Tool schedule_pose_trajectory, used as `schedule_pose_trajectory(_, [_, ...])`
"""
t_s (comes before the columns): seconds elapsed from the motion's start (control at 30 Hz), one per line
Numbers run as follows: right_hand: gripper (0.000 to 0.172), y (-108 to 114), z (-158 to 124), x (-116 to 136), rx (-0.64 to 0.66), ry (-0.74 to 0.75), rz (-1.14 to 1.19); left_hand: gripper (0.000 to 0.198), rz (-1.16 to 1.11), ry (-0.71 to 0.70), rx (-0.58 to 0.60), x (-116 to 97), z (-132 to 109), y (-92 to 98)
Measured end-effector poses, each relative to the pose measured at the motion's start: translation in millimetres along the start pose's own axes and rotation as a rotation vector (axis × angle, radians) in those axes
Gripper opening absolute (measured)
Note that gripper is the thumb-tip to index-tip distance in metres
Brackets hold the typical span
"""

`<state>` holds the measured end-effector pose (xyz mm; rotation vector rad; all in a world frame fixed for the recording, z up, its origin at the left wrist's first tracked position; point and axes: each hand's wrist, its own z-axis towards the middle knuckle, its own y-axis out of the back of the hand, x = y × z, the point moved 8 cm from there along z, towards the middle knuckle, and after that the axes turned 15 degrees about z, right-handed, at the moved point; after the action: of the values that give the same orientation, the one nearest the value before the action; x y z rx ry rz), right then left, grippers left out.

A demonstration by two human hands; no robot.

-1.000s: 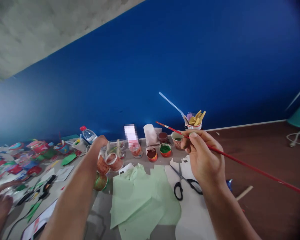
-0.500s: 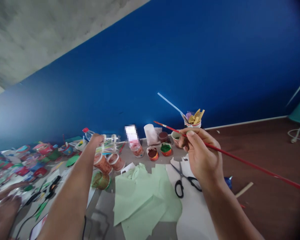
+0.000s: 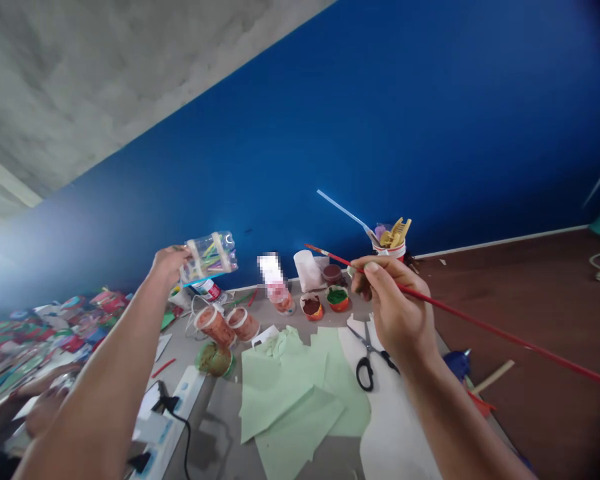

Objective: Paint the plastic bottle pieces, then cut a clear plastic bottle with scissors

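Hanging in the left hand's grip, a clear plastic holder [image 3: 211, 255] is tilting on its side above the table's far edge, two pale bands circling it and slim coloured sticks or straws showing through. The left hand [image 3: 169, 262] is clamping its near end; the right hand [image 3: 395, 300], well apart, is pinching a long red paintbrush [image 3: 480, 325] between thumb and fingers, its tip pointing inward. The step in hand seems to be managing the holder while the brush is waiting, and the next move is probably calling for a firm, level hold that keeps the contents from sliding out. Below the left hand, two round tubs, one nearer [image 3: 215, 327] and one farther right [image 3: 243, 325], are wearing streaky reddish-brown coats. Beyond the right hand's fingers, small cups are holding thick green paint [image 3: 337, 297] and dark brownish-red paint [image 3: 312, 307]. Between the forearms, matte pale-green paper [image 3: 290, 380] is lying creased and overlapping, and black-handled scissors [image 3: 369, 345] are resting on smooth white paper [image 3: 395, 427] beside the right wrist.
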<state>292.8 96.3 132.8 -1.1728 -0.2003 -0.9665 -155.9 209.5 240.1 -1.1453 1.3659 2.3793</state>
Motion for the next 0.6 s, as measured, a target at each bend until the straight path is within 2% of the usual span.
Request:
schedule_pose_trajectory(0.07, [0.017, -4.7, -0.8, -0.4, 0.016, -0.005, -0.008, 0.004, -0.135, 0.006, 0.052, -11.2, -10.1, 10.8])
schedule_pose_trajectory(0.2, [0.024, -15.9, -2.1, 1.1, 0.071, -0.006, -0.056, 0.007, -0.371, -0.022, 0.150, -28.3, -49.8, 15.2])
schedule_pose_trajectory(0.3, [0.024, -25.7, -5.4, -3.4, 0.151, -0.040, -0.148, 0.008, -0.498, -0.031, 0.202, -32.0, -94.1, 1.3])
schedule_pose_trajectory(0.4, [0.030, -34.8, -11.8, -12.2, 0.222, -0.102, -0.165, 0.004, -0.646, -0.025, 0.275, -37.3, -140.7, -20.9])
schedule_pose_trajectory(0.5, [0.053, -41.5, -17.5, -12.7, 0.247, -0.077, -0.241, 0.005, -0.692, -0.007, 0.340, -46.6, -177.6, -39.6])
schedule_pose_trajectory(0.6, [0.078, -40.3, -18.8, -8.3, 0.205, -0.029, -0.333, 0.007, -0.687, -0.027, 0.361, -56.8, -201.8, -48.3])
